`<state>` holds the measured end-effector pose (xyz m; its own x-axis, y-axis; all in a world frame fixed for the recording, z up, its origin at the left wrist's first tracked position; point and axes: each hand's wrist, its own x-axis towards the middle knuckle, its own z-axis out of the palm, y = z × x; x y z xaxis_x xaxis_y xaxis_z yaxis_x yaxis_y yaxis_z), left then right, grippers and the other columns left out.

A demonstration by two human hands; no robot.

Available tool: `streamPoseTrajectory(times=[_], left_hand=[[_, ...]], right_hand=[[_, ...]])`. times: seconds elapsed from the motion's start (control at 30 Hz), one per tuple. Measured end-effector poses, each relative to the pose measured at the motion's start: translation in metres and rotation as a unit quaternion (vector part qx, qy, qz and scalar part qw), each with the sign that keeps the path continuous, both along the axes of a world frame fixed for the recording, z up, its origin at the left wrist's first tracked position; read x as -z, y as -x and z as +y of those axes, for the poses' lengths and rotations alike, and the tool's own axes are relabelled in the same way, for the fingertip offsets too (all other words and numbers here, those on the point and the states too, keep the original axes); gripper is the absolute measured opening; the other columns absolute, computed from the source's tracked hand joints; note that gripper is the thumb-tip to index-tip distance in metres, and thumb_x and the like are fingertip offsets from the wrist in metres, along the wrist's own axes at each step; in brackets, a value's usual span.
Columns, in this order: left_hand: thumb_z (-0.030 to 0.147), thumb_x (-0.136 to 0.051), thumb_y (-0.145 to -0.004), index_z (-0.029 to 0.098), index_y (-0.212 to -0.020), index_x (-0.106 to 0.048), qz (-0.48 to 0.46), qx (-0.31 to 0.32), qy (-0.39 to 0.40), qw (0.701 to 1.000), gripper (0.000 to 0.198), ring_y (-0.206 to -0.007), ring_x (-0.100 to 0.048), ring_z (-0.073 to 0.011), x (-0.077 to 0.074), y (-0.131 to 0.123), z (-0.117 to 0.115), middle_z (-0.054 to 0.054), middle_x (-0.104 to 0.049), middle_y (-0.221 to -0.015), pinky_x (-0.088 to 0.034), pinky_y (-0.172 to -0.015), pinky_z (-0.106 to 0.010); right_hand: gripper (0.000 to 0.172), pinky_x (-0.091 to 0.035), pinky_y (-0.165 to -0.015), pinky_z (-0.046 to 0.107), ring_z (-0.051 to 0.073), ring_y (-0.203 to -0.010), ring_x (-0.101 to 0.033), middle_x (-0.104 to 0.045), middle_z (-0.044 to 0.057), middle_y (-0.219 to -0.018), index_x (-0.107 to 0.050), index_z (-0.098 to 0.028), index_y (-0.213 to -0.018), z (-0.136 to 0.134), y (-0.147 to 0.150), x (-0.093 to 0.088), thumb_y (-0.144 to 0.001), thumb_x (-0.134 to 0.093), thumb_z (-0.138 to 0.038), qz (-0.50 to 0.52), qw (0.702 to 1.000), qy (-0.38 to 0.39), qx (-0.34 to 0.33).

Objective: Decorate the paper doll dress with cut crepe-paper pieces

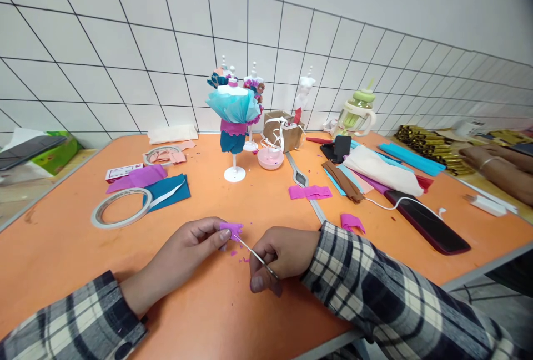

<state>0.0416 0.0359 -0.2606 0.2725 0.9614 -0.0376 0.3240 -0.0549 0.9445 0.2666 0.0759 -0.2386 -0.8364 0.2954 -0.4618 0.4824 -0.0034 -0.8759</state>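
Because your left hand (195,241) pinches the purple paper (230,229) by one end between thumb and fingers, its ragged edge sticks out toward your right, seemingly so the tool can get at it. Your right hand (283,252) is closed around the rear of that slim metal tool (259,259), probably small scissors, though your fingers hide much of the handle; its tip reaches the ragged edge. You hold both over the near part of the orange table (208,315), likely for a close view, with small magenta scraps (234,253) lying just below, too tiny to count surely. Two magenta strips, a longer one (310,192) and a shorter one (352,222), lie beyond your right hand, perhaps set there for easy reach. Count four small dress forms at the back: a turquoise-ruffed one (233,107) in front, two decorated ones behind it, and a mostly white one (306,87) farther right. To your left are two tape-like rings, a larger ring (95,213) and a smaller ring (146,157). You also have one pink bowl (270,163) and one lidded bottle (353,116).
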Motion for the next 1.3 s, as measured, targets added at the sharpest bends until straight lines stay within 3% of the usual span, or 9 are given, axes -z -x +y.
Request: streamPoseTrajectory(times=[0.5, 0.87, 1.13, 1.3], left_hand=[[0.042, -0.058, -0.086, 0.022, -0.082, -0.072, 0.024, -0.002, -0.012, 1.000, 0.025, -0.072, -0.060, -0.0154, -0.005, -0.002, 0.000, 0.000, -0.070, -0.076, -0.047, -0.068, -0.023], [0.044, -0.061, -0.083, 0.022, -0.087, -0.075, 0.021, -0.011, -0.009, 1.000, 0.027, -0.077, -0.064, -0.0201, -0.005, -0.004, 0.000, -0.004, -0.073, -0.080, -0.050, -0.070, -0.027], [0.045, -0.063, -0.081, 0.021, -0.084, -0.075, 0.023, -0.017, -0.012, 1.000, 0.027, -0.073, -0.063, -0.0188, -0.007, -0.006, -0.001, -0.004, -0.073, -0.078, -0.049, -0.068, -0.026], [0.045, -0.065, -0.080, 0.020, -0.081, -0.074, 0.026, -0.017, -0.008, 0.999, 0.027, -0.073, -0.063, -0.0192, -0.009, -0.008, -0.002, -0.004, -0.073, -0.076, -0.050, -0.068, -0.027]], right_hand=[[0.038, -0.036, -0.055, 0.018, 0.006, -0.050, -0.053, -0.058, -0.005, -0.051, -0.063, -0.013, -0.073, 0.001, -0.001, 0.002, -0.070, -0.073, -0.050, -0.007, 1.000, -0.015, -0.005], [0.038, -0.040, -0.055, 0.019, 0.007, -0.047, -0.055, -0.059, -0.005, -0.051, -0.062, -0.014, -0.071, 0.002, 0.000, 0.010, -0.069, -0.074, -0.050, 0.000, 1.000, -0.007, -0.001], [0.032, -0.036, -0.054, 0.017, 0.005, -0.048, -0.052, -0.058, -0.006, -0.049, -0.063, -0.013, -0.072, -0.001, 0.001, -0.001, -0.074, -0.072, -0.043, -0.020, 1.000, -0.018, -0.007], [0.039, -0.040, -0.057, 0.019, 0.007, -0.049, -0.055, -0.059, -0.005, -0.051, -0.063, -0.012, -0.073, 0.001, -0.001, 0.005, -0.072, -0.072, -0.050, 0.000, 1.000, -0.015, -0.005]])
